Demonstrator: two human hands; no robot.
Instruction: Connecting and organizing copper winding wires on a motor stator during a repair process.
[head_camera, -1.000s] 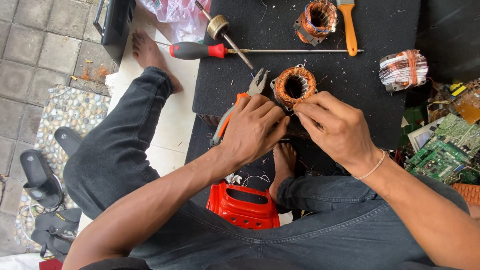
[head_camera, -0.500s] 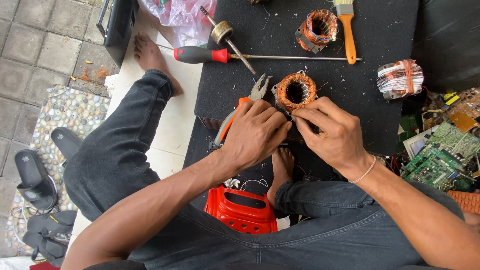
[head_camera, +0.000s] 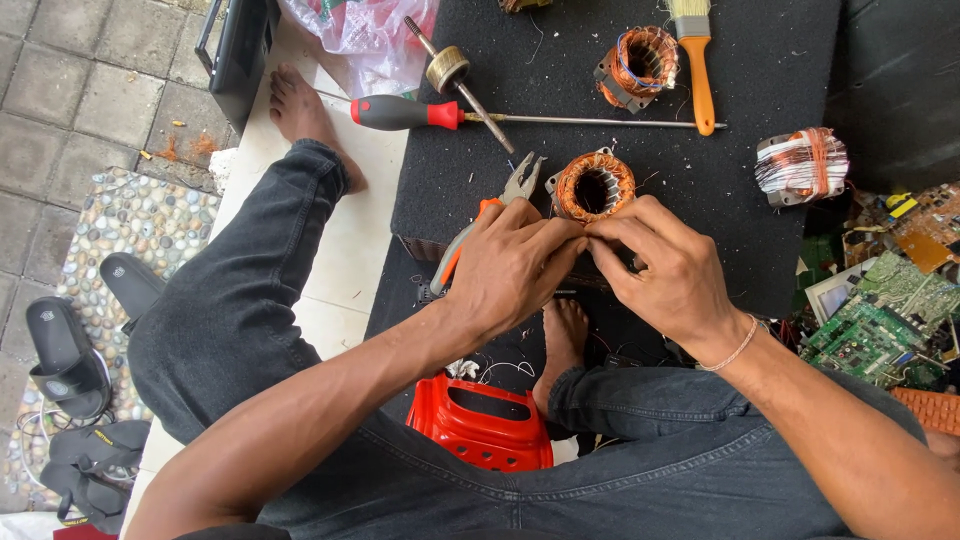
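A motor stator wound with copper wire (head_camera: 594, 187) lies on the black mat (head_camera: 760, 240) just beyond my fingertips. My left hand (head_camera: 512, 262) grips orange-handled pliers (head_camera: 478, 228), whose jaws point up toward the stator. My right hand (head_camera: 665, 262) meets the left one, fingers pinched together at the stator's near edge; what the fingers pinch is hidden. Both hands touch each other below the winding.
On the mat lie a red-handled long screwdriver (head_camera: 405, 112), a rotor shaft (head_camera: 455, 75), a second stator (head_camera: 637, 62), an orange-handled brush (head_camera: 697, 60) and a copper coil bundle (head_camera: 800, 165). Green circuit boards (head_camera: 875, 325) sit right. A red plastic stool (head_camera: 482, 425) and sandals (head_camera: 65, 355) are below.
The view shifted slightly. My two hands stay at the stator's near edge, with the fingers drawn a little closer together.
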